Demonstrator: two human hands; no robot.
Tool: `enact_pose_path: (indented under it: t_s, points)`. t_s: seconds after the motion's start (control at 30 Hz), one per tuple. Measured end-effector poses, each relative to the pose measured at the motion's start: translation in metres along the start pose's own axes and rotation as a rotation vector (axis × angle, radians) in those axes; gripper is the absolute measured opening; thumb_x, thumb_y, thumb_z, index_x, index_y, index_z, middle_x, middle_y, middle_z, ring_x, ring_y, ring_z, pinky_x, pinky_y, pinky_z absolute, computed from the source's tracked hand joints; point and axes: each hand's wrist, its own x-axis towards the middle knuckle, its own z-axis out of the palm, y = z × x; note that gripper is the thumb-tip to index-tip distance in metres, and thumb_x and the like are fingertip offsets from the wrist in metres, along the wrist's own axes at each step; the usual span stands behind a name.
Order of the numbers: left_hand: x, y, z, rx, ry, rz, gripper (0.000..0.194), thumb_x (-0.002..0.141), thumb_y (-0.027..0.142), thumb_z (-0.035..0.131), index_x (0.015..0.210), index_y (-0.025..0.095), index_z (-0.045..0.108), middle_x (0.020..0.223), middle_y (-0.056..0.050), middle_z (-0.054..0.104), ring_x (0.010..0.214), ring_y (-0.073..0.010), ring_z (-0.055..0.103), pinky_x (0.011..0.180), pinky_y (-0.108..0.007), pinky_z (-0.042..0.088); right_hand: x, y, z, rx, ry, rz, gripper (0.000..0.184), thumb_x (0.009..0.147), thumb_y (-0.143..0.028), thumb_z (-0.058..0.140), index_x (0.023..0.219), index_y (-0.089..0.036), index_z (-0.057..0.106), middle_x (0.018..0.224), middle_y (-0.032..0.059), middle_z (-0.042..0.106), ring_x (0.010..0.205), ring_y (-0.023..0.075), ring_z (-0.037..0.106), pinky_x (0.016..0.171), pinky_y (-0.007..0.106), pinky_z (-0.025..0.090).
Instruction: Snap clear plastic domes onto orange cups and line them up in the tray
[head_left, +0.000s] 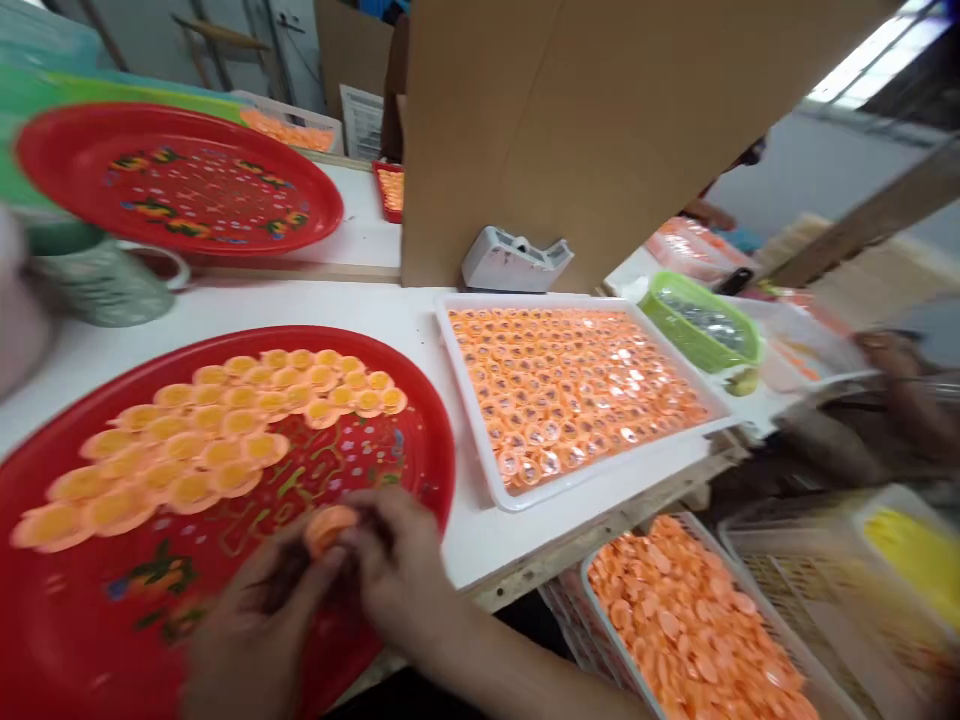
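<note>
Over the red tray (pixel 427 430), my left hand (pixel 251 625) and my right hand (pixel 401 560) meet at one small round orange plastic piece (pixel 328 528). Fingers of both hands are closed on it, and they are partly blurred. Beyond my hands, rows of orange pieces with yellow centres (pixel 225 420) lie on the tray, with its printed flower pattern bare around them. To the right, a white tray (pixel 487 480) holds many orange discs (pixel 570 380) packed in rows, with shiny clear tops and dark middles.
A basket (pixel 600 580) of loose orange pieces stands below the table edge at right. Behind are a tape dispenser (pixel 516 260), a cardboard panel (pixel 525 130), a second red tray (pixel 210 190), a mug (pixel 105 275) and a green basket (pixel 701 320). Another person's hand (pixel 709 213) shows at right.
</note>
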Motion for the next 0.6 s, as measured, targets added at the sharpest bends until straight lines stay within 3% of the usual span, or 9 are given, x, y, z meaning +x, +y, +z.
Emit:
enact_pose_path:
  t_s: [0.13, 0.23, 0.33, 0.4, 0.47, 0.53, 0.6]
  points:
    - [-0.006, 0.002, 0.003, -0.073, -0.146, 0.057, 0.031, 0.073, 0.03, 0.074, 0.102, 0.021, 0.068, 0.102, -0.004, 0.074, 0.093, -0.0224, 0.07, 0.086, -0.032, 0.057, -0.002, -0.004, -0.012, 0.081, -0.082, 0.073, 0.023, 0.081, -0.022, 0.06, 0.103, -0.02, 0.064, 0.088, 0.0033, 0.067, 0.079, 0.0178, 0.063, 0.07, 0.028, 0.051]
    - [-0.007, 0.0, -0.004, 0.055, -0.136, 0.19, 0.022, 0.078, 0.024, 0.067, 0.1, 0.021, 0.069, 0.103, -0.005, 0.073, 0.094, -0.0222, 0.069, 0.087, -0.032, 0.055, -0.007, -0.003, -0.014, -0.048, -0.14, -0.054, 0.018, 0.084, -0.02, 0.06, 0.1, -0.021, 0.065, 0.088, 0.0021, 0.066, 0.081, 0.0168, 0.061, 0.073, 0.028, 0.048]
    - [-0.011, -0.002, -0.006, 0.155, -0.092, 0.284, 0.017, 0.082, 0.022, 0.061, 0.098, 0.022, 0.068, 0.1, -0.004, 0.072, 0.093, -0.0217, 0.067, 0.086, -0.032, 0.053, -0.014, 0.004, -0.006, -0.155, -0.073, -0.179, 0.017, 0.088, -0.016, 0.052, 0.099, -0.021, 0.064, 0.09, 0.0028, 0.065, 0.083, 0.0171, 0.061, 0.074, 0.029, 0.048]
    - [-0.015, -0.001, -0.002, 0.181, -0.051, 0.32, 0.016, 0.082, 0.018, 0.058, 0.095, 0.022, 0.067, 0.095, -0.004, 0.071, 0.09, -0.0213, 0.066, 0.084, -0.032, 0.053, -0.017, 0.01, 0.0, -0.186, -0.038, -0.192, 0.016, 0.089, -0.019, 0.051, 0.1, -0.021, 0.063, 0.091, 0.0043, 0.066, 0.084, 0.0187, 0.062, 0.074, 0.031, 0.05]
    - [-0.016, 0.001, 0.002, 0.212, -0.094, 0.345, 0.02, 0.08, 0.012, 0.056, 0.094, 0.022, 0.066, 0.093, -0.003, 0.07, 0.09, -0.0208, 0.065, 0.083, -0.032, 0.052, -0.017, 0.015, -0.001, -0.18, -0.049, -0.136, 0.015, 0.088, -0.025, 0.054, 0.099, -0.021, 0.064, 0.089, 0.0052, 0.068, 0.081, 0.0202, 0.064, 0.072, 0.032, 0.052]
    - [-0.01, 0.006, -0.002, 0.261, -0.202, 0.371, 0.027, 0.077, 0.01, 0.059, 0.1, 0.023, 0.067, 0.1, -0.004, 0.069, 0.093, -0.0207, 0.064, 0.085, -0.032, 0.051, -0.016, 0.017, -0.015, -0.148, -0.103, -0.05, 0.019, 0.087, -0.032, 0.059, 0.102, -0.022, 0.065, 0.092, 0.0067, 0.071, 0.08, 0.0218, 0.067, 0.071, 0.033, 0.054]
    - [0.005, 0.013, -0.021, 0.345, -0.219, 0.407, 0.029, 0.078, 0.016, 0.064, 0.105, 0.024, 0.067, 0.106, -0.005, 0.068, 0.099, -0.022, 0.062, 0.089, -0.034, 0.05, -0.011, 0.019, -0.049, -0.14, -0.106, 0.002, 0.028, 0.083, -0.038, 0.065, 0.108, -0.024, 0.067, 0.099, 0.0094, 0.073, 0.083, 0.0245, 0.069, 0.068, 0.033, 0.056]
